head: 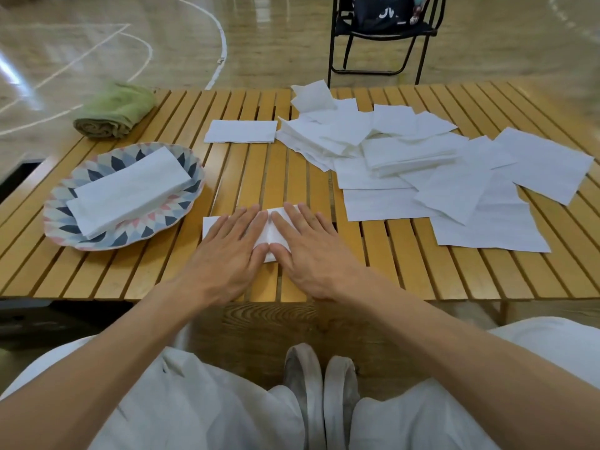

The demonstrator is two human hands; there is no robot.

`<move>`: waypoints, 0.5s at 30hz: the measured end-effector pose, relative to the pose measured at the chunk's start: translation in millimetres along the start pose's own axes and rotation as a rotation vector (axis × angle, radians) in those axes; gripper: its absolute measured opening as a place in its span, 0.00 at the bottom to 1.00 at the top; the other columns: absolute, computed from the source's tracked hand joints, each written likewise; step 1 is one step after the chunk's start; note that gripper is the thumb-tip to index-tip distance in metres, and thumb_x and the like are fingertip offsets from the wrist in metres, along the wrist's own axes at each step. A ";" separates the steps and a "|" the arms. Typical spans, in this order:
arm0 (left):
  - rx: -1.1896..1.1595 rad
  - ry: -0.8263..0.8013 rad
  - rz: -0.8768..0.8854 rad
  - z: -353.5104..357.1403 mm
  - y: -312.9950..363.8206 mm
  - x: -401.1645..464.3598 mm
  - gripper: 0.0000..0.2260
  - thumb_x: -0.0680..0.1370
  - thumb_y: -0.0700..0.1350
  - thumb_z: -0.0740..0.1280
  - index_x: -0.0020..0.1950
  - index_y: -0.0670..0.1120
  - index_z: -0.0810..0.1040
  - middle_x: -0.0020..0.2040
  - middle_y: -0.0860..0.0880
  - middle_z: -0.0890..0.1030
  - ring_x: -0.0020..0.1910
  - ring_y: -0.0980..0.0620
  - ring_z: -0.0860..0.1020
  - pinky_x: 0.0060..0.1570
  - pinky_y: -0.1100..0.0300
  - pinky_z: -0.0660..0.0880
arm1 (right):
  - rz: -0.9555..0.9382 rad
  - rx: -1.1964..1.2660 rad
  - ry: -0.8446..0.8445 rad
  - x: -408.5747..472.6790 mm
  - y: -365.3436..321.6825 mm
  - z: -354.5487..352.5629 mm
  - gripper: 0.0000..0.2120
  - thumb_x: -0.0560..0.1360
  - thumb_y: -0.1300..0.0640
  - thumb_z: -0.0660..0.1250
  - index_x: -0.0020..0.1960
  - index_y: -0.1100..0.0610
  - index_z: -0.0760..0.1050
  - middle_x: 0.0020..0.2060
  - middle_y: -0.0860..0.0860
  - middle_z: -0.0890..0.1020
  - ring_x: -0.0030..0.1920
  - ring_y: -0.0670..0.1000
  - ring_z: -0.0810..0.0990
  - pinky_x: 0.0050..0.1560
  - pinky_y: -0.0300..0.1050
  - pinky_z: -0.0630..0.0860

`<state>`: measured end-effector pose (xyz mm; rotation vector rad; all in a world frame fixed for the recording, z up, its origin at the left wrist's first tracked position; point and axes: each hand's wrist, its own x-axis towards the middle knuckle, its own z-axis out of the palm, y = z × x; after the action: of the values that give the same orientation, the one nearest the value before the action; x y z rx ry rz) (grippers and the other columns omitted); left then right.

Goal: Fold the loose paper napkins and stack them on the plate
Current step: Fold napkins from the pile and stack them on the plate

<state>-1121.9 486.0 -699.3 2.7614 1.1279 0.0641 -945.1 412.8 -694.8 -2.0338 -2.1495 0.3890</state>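
A folded white napkin (269,233) lies near the table's front edge, mostly covered by my hands. My left hand (227,251) and my right hand (311,251) press flat on it with straight fingers, fingertips nearly meeting in the middle. At the left, a patterned plate (65,219) holds a stack of folded napkins (130,193). Another folded napkin (240,131) lies alone toward the back. A heap of loose unfolded napkins (422,167) spreads over the right half of the table.
The slatted wooden table (406,277) stands on a gym floor. A rolled green towel (113,110) rests at the back left corner. A black folding chair (383,34) with a bag stands behind the table. My knees and shoes show below.
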 end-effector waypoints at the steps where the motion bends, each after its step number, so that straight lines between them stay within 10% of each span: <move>1: -0.022 0.018 -0.009 -2.1 0.9 -0.8 0.33 0.79 0.63 0.38 0.81 0.50 0.47 0.81 0.50 0.49 0.80 0.54 0.45 0.77 0.56 0.42 | 0.005 0.014 0.013 -0.5 -0.4 -0.5 0.29 0.84 0.41 0.43 0.82 0.49 0.43 0.82 0.50 0.43 0.81 0.51 0.38 0.80 0.52 0.39; 9: -0.184 0.013 -0.038 -32.0 4.6 9.0 0.41 0.74 0.65 0.66 0.80 0.50 0.53 0.78 0.50 0.61 0.76 0.51 0.60 0.73 0.52 0.56 | -0.040 0.256 0.003 22.7 6.7 -29.3 0.41 0.77 0.45 0.65 0.82 0.47 0.45 0.82 0.50 0.46 0.81 0.50 0.41 0.80 0.54 0.45; 15: -0.175 -0.052 -0.025 -36.8 5.0 7.2 0.48 0.66 0.71 0.67 0.79 0.52 0.54 0.76 0.51 0.64 0.72 0.51 0.64 0.71 0.51 0.60 | -0.041 0.259 -0.097 27.0 12.0 -38.3 0.45 0.71 0.44 0.73 0.80 0.47 0.52 0.76 0.52 0.62 0.76 0.54 0.58 0.71 0.53 0.63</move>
<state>-1117.0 492.3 -662.3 2.5801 1.0875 0.0836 -924.3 443.3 -663.6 -1.8611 -2.0647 0.7328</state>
